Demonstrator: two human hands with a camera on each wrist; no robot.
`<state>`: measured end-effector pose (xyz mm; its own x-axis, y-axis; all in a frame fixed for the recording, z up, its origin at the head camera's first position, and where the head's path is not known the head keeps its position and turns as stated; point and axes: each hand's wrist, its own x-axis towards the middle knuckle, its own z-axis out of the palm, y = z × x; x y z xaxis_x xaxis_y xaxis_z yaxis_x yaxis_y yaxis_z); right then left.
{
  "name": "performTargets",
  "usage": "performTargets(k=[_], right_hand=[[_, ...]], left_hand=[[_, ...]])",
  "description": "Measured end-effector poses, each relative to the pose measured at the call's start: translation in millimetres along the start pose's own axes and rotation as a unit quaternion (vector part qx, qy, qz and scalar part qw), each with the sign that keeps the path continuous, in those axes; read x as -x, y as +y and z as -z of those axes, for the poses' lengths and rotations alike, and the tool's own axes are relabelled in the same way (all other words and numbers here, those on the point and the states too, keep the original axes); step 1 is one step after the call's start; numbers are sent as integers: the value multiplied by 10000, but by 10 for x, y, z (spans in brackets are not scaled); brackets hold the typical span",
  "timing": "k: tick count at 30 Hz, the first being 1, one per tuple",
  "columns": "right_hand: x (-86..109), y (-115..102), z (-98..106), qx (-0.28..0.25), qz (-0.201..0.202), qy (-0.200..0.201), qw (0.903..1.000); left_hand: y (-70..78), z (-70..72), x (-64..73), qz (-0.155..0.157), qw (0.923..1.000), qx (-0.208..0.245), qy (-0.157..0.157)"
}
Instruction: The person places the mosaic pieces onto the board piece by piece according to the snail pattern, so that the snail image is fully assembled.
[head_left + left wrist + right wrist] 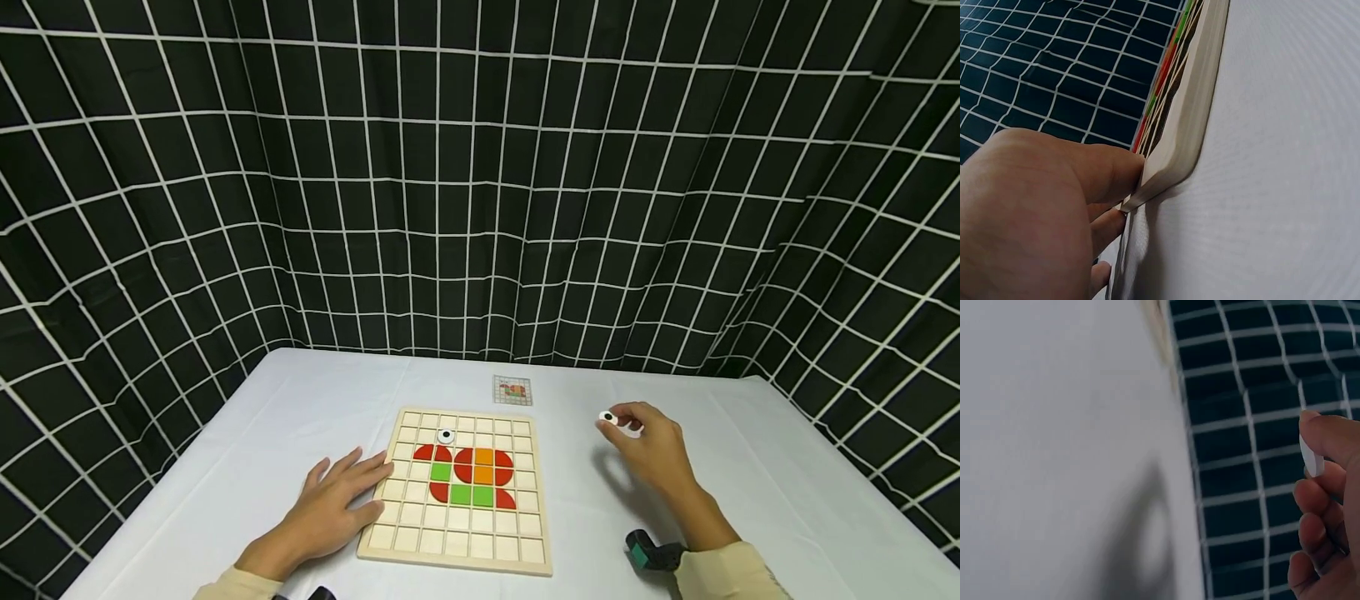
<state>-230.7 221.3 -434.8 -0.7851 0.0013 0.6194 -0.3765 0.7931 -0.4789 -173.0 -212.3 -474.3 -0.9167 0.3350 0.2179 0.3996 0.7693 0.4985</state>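
A wooden grid board (422,540) lies on the white table, with red, green and orange tiles set in its squares in a bird-like figure. One round white eye piece with a black dot (446,436) sits near its top. My left hand (335,506) rests at the board's left edge, fingers spread and fairly straight; in the left wrist view the thumb touches the rim near a corner. Raised over the table to the right of the board, my right hand (651,447) pinches a second white eye piece (608,417) between thumb and forefinger. The right wrist view shows this piece (1311,453) edge-on.
Behind the board lies a small picture card (512,390) with a similar coloured figure on a grid. A black curtain with white grid lines (480,208) stands along the back and both sides of the table.
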Motion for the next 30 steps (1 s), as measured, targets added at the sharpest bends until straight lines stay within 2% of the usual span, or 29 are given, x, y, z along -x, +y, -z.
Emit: performTargets(k=[6,11,18,30], right_hand=[[-116,-374,-121,-399,346,-28,9986],[-179,-650,-244,-688,455,-161,9965],[-243,-988,-455,-1163,815,-218,9896],[-240,-1395,-811,-1626,857,-554,9814]], left_hand=[[-11,2,7,-7,10000,27,23],[-23,-9,6,24,10000,0,24],[-26,-26,-3,40,10000,-32,35],[-8,5,11,39,10000,-20,39]])
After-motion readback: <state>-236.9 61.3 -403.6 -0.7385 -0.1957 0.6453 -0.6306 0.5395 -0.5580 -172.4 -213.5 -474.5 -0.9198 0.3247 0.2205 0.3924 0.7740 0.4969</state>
